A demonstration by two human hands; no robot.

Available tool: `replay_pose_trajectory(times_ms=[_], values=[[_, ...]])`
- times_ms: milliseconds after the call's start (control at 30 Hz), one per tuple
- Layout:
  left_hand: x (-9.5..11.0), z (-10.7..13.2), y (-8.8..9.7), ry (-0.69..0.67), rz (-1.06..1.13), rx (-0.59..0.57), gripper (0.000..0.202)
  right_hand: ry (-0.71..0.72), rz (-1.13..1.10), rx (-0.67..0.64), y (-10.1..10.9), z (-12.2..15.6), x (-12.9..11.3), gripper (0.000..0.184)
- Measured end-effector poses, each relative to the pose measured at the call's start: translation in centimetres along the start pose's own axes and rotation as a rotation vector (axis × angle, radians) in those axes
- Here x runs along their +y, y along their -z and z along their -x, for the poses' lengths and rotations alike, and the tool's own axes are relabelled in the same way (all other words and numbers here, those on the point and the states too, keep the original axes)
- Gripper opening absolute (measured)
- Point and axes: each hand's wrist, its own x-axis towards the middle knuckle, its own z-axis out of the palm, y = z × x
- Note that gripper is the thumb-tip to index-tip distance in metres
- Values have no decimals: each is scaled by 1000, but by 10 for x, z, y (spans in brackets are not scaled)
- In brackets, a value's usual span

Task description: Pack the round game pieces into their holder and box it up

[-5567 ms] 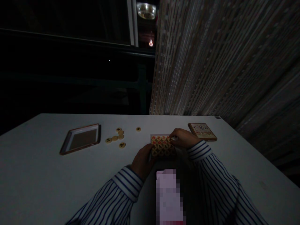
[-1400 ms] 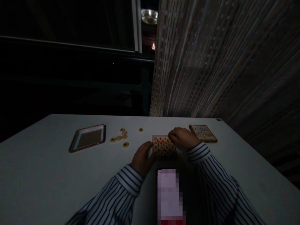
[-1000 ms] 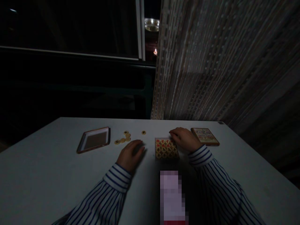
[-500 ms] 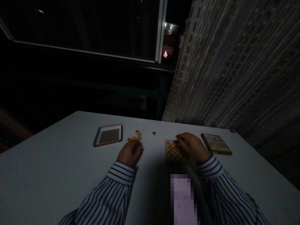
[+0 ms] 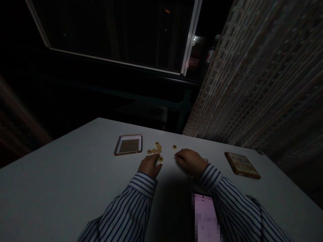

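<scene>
Everything is dim. My left hand (image 5: 150,165) lies on the white table (image 5: 75,188) with its fingers curled, the tips against a round tan game piece (image 5: 160,159). Whether it grips anything is too dark to make out. Several more loose pieces (image 5: 154,150) lie just beyond it, and a single piece (image 5: 174,147) sits apart to the right. My right hand (image 5: 190,161) rests palm down with fingers loosely spread, pointing left toward that single piece. It covers the small box of packed pieces.
A shallow red-rimmed box tray (image 5: 128,145) lies left of the loose pieces. A printed box lid (image 5: 242,164) lies at the right. A lit phone (image 5: 205,215) sits near me. A dark window and a bead curtain (image 5: 252,84) stand behind the table.
My left hand left the packed box and went left to the loose pieces. My right hand slid left over the box. The view swung left.
</scene>
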Motion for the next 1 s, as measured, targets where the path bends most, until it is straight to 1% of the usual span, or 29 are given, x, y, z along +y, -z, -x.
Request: replay_pose_trajectory(times_ms=[100, 200, 267, 400, 600, 733, 1000], values=[[2, 0, -1, 19, -16, -32, 45, -4, 18, -46, -6, -15, -9, 32], [3, -1, -1, 25, -23, -38, 44, 3, 41, -92, -11, -26, -15, 32], [2, -2, -1, 21, -17, -17, 42, 16, 53, -117, -16, -32, -18, 32], [-1, -5, -4, -4, 3, 31, 39, 35, 71, -117, -28, -41, -24, 32], [3, -5, -2, -16, -14, 37, 37, 27, 66, -132, -39, -46, -27, 32], [7, -5, 0, -13, -22, 19, 35, 29, 60, -140, -39, -46, -26, 32], [6, -5, -1, -32, -1, 31, 32, 21, 24, -154, -38, -44, -24, 35]])
